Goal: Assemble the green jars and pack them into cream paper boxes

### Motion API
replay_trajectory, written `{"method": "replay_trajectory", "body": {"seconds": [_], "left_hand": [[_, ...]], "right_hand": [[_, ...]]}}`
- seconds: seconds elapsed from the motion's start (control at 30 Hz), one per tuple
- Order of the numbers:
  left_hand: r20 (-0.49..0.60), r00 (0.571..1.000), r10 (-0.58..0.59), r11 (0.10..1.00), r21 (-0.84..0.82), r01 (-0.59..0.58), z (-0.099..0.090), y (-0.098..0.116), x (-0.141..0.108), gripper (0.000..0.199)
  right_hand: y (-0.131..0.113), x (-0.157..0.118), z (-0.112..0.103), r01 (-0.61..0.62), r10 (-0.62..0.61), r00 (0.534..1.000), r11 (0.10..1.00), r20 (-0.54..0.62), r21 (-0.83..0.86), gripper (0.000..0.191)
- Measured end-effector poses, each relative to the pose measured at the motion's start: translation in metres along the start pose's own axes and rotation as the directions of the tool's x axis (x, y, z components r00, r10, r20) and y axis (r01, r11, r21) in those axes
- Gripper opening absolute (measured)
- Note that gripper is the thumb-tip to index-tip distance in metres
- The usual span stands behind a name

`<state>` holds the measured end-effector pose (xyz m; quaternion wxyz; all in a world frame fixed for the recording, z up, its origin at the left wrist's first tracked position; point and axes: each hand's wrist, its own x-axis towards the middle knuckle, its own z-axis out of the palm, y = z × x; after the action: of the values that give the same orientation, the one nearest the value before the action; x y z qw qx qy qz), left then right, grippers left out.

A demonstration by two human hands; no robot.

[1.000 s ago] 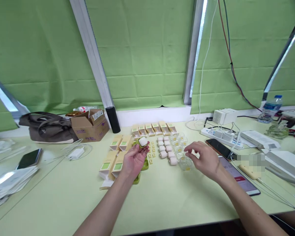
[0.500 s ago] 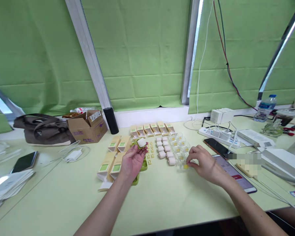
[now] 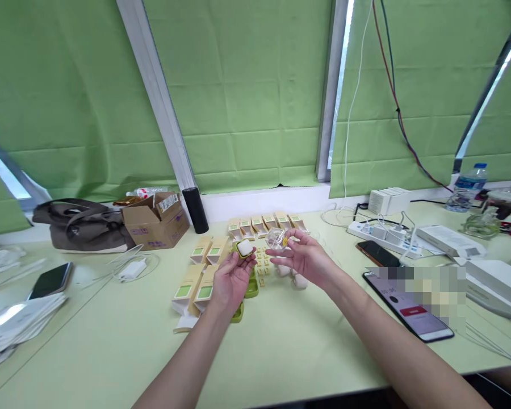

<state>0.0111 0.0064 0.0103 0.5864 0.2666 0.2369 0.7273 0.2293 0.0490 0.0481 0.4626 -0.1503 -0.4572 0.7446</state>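
In my left hand (image 3: 230, 284), palm up, sits a small green square case with a white rounded block (image 3: 244, 247) in it. My right hand (image 3: 310, 261) pinches a clear plastic piece (image 3: 275, 239) bearing a yellow spot, held just right of the case and apart from it. Beneath the right hand, pale pink rounded blocks (image 3: 299, 281) are partly covered. Small yellow square pieces (image 3: 262, 272) lie in columns between my hands. Green cases (image 3: 251, 288) rest on the table beside my left hand, partly hidden by it.
Open cardboard boxes with green labels (image 3: 188, 284) stand left of my left hand; more small boxes (image 3: 259, 228) form a row behind. On the right lie a lit phone (image 3: 402, 307), a dark phone (image 3: 377, 254) and a power strip (image 3: 383, 238). A carton (image 3: 157, 227) stands back left.
My right hand has lifted the clear plastic piece from the group at the right and carried it left, towards the case. My left hand stays in nearly the same place.
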Motion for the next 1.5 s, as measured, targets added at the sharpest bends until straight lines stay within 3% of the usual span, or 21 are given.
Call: {"method": "replay_trajectory", "body": {"seconds": [0.2, 0.43, 0.73, 0.93, 1.07, 1.37, 1.5], "left_hand": [[-0.009, 1.000, 0.016, 1.000, -0.004, -0.016, 0.000, 0.000, 0.000, 0.011], [0.013, 0.999, 0.030, 1.000, -0.010, -0.030, 0.000, -0.002, -0.001, 0.016], [0.046, 0.998, 0.048, 0.999, 0.016, -0.048, -0.002, -0.003, -0.001, 0.019], [0.049, 0.997, 0.051, 0.998, 0.036, -0.053, 0.001, -0.003, -0.003, 0.017], [0.047, 0.997, 0.066, 0.996, 0.061, -0.069, 0.002, -0.001, -0.004, 0.023], [0.072, 0.994, 0.086, 0.990, 0.105, -0.093, 0.008, -0.001, -0.007, 0.024], [0.082, 0.993, 0.091, 0.987, 0.123, -0.100, 0.010, -0.001, -0.008, 0.029]], "right_hand": [[0.023, 0.012, -0.007, -0.127, 0.130, 0.991, 0.945, 0.011, 0.300, 0.010], [0.017, -0.009, 0.002, -0.146, 0.071, 0.982, 0.878, 0.177, 0.457, 0.030], [0.021, -0.011, 0.000, -0.038, 0.031, 0.998, 0.988, 0.049, 0.152, 0.051], [0.028, -0.007, 0.006, 0.125, -0.118, 0.990, 0.988, -0.081, 0.087, 0.047], [0.033, -0.005, 0.008, 0.105, -0.097, 0.986, 0.993, -0.139, 0.046, 0.055], [0.033, -0.007, 0.014, 0.140, -0.135, 0.988, 0.988, -0.075, 0.067, 0.051], [0.037, -0.010, 0.017, 0.284, -0.319, 0.942, 0.926, -0.109, -0.249, 0.059]]}}
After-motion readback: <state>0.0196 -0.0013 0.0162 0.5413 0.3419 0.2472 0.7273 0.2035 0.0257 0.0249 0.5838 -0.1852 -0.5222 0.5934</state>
